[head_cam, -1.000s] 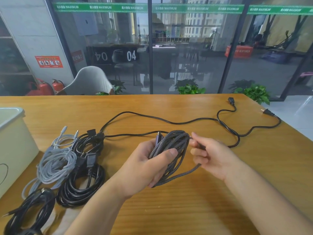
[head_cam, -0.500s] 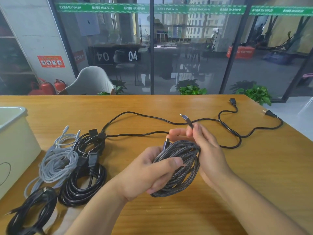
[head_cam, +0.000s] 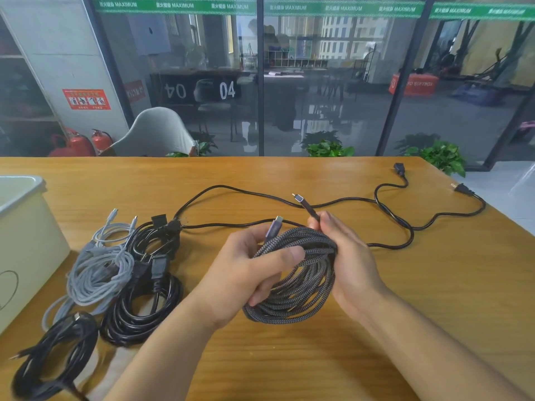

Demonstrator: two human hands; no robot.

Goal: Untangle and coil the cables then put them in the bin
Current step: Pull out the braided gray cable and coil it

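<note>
Head view: the bin (head_cam: pixel 20 224) is cut off at the left edge, beside coiled cables (head_cam: pixel 95 273) on the table (head_cam: pixel 434 299). The left hand (head_cam: pixel 246 273) fingers clamp the braided cable coil (head_cam: pixel 301 287) above the table's middle; the right hand (head_cam: pixel 350 264) grips its far side, its palm hidden. Since half a second ago, little has shifted. Bare table lies right, crossed by a loose black cable (head_cam: pixel 405 224).
</note>
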